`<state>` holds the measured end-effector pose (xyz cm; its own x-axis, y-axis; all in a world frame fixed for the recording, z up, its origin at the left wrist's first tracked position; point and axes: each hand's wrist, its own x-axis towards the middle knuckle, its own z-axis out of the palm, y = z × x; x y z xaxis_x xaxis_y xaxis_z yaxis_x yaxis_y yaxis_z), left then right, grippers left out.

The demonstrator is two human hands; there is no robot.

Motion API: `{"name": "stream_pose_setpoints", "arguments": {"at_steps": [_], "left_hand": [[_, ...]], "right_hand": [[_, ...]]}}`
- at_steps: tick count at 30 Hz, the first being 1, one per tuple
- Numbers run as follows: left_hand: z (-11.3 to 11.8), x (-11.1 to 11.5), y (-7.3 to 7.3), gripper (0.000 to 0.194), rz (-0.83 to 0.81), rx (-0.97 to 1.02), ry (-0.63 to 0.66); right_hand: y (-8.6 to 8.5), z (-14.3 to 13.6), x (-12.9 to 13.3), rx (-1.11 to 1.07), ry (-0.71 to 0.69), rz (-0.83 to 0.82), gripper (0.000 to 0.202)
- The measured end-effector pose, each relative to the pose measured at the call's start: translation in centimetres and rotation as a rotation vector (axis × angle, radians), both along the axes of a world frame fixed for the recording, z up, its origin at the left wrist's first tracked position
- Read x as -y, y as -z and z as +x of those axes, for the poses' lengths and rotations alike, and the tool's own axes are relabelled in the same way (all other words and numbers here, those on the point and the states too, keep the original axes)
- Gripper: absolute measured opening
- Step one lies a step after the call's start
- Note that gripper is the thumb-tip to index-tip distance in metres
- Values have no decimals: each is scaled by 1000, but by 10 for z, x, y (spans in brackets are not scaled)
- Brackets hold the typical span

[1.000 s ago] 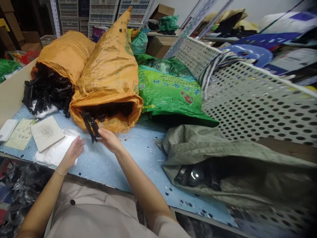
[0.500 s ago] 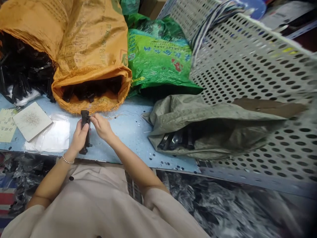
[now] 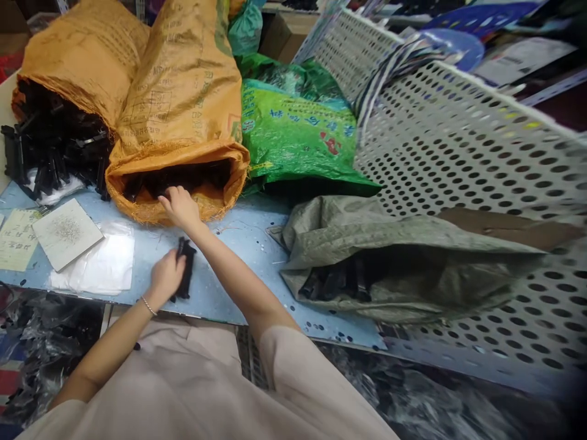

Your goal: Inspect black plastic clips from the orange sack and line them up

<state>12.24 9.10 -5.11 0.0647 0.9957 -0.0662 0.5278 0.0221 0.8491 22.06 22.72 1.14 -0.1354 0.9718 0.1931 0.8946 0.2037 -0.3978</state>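
Note:
My left hand (image 3: 167,275) is closed round a long black plastic part (image 3: 185,269) just above the blue tabletop. The part is blurred, so its details are hard to make out. At the mouth of the middle orange woven sack (image 3: 177,110), my right hand (image 3: 180,206) reaches over the lower rim with loosely bent fingers. I see nothing in it. Dark parts (image 3: 211,174) lie in shadow inside that sack. To the right, a grey-green sack (image 3: 413,299) lies with its mouth open, showing several black parts (image 3: 337,278).
Another orange sack (image 3: 87,49) on the left spills black parts (image 3: 50,146). Near it lie a square pale tile (image 3: 68,235), white plastic bags (image 3: 105,263) and a yellow note (image 3: 18,241). A green sack (image 3: 298,134) and a perforated grey panel (image 3: 458,140) stand behind.
My right hand has left the black part and moved up to the orange sack's mouth. My left hand, still holding the part, has shifted right. The view has tilted up slightly.

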Motion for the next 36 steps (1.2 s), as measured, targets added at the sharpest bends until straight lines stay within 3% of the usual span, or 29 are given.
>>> {"name": "stream_pose_setpoints", "arguments": {"at_steps": [3, 5, 7, 9, 12, 14, 16, 19, 22, 24, 26, 28, 31, 34, 36], "left_hand": [[12, 7, 7, 30, 92, 30, 105], [4, -1, 6, 33, 47, 170, 83], [-12, -18, -2, 39, -78, 423, -19], [-27, -37, -14, 50, -198, 758, -126], [-36, -57, -35, 57, -273, 1080, -225], [-34, -55, -46, 53, -295, 1043, -248], [-29, -41, -54, 52, -291, 928, -195], [-21, -11, -62, 62, -279, 816, -61], [-18, 7, -59, 72, -278, 714, -32], [-19, 6, -53, 72, -199, 632, -64], [-24, -1, -45, 65, -102, 574, -126], [-33, -10, -39, 57, -73, 570, -175], [-45, -22, -32, 50, -152, 583, -161], [-49, -25, -23, 45, -199, 397, -113], [-43, -20, -17, 42, -210, 137, -59]], "right_hand": [[-1, -23, -51, 177, -22, -74, 41], [0, -26, -56, 220, -26, -86, 35], [1, -18, -36, 220, -12, -28, 32], [3, -4, 4, 209, -45, 77, 32], [5, 18, 76, 155, -293, 215, 37], [7, 28, 110, 37, -481, 265, 44], [9, 34, 120, -105, -447, 285, 49], [12, 37, 98, -150, -262, 302, 54], [15, 31, 71, -103, -225, 252, 59], [16, 25, 72, -140, -160, 149, 59], [20, 22, 91, -159, -131, 91, 58], [27, 22, 119, -107, -216, 152, 57], [38, 29, 148, 1, -448, 296, 58], [34, 35, 127, 19, -553, 224, 58], [23, 32, 85, 27, -415, 123, 55]]}}
